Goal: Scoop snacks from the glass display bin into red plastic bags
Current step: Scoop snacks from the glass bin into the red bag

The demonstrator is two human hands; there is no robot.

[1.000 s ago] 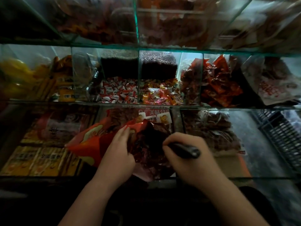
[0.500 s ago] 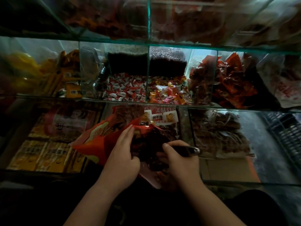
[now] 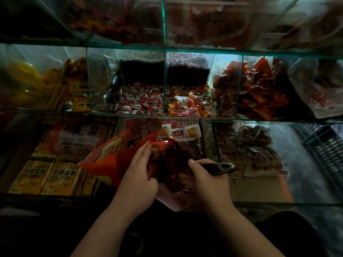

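Both sets of fingers are clamped: the left hand (image 3: pixel 138 179) pinches the red bag (image 3: pixel 118 158) mouth open, the right hand (image 3: pixel 207 179) grips the scoop (image 3: pixel 218 166) handle just right of it, above the snack bin (image 3: pixel 185 138). Filling looks underway; next, tip the load inside.

Left hand (image 3: pixel 138 179) holds red bag (image 3: pixel 115 160); right hand (image 3: pixel 207 180) grips scoop handle (image 3: pixel 219 166).

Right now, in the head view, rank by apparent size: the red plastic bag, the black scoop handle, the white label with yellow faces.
1. Red plastic bag, by far the largest, though partly hidden by the left hand.
2. White label.
3. Black scoop handle, only partly visible from the right hand; it looks close to the label, so unsure.
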